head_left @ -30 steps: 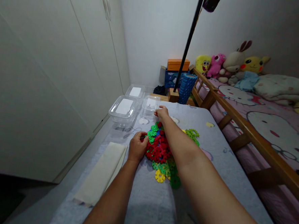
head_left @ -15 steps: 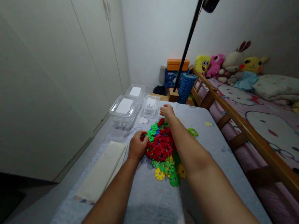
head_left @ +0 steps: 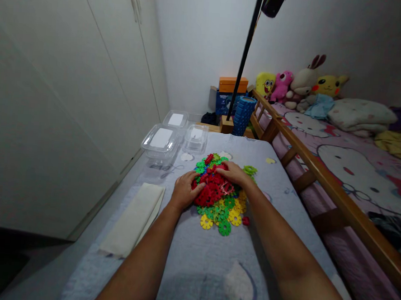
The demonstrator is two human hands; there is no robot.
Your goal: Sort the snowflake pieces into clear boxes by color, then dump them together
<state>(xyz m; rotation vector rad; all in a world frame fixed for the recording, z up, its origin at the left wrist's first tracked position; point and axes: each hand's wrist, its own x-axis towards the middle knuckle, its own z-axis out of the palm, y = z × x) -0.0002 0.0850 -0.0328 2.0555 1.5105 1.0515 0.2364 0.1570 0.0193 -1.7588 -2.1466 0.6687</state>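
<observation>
A heap of plastic toy pieces lies on the cloth-covered surface, with red gear-like pieces [head_left: 209, 195] on top. Around its lower edge are green notched discs [head_left: 224, 227] and yellow notched discs [head_left: 206, 222]. My left hand [head_left: 185, 190] rests against the heap's left side, thumb and fingers apart over the red pieces. On the upper right side lies my right hand [head_left: 236, 175], its fingers stretched across the top of the heap. Neither hand visibly grips a single piece, though some fingertips are hidden among the pieces.
Clear lidded plastic boxes [head_left: 159, 149] with white labels stand at the back left. A folded cream cloth [head_left: 133, 220] lies left of my forearm. Behind the surface are a black pole [head_left: 241, 64] and a blue foam roller [head_left: 243, 116]. A wooden bed rail [head_left: 307, 174] runs along the right.
My right hand has come back from beyond the heap, near the boxes, onto its upper right side. My left hand stays at the left side, its fingers now further over the red pieces.
</observation>
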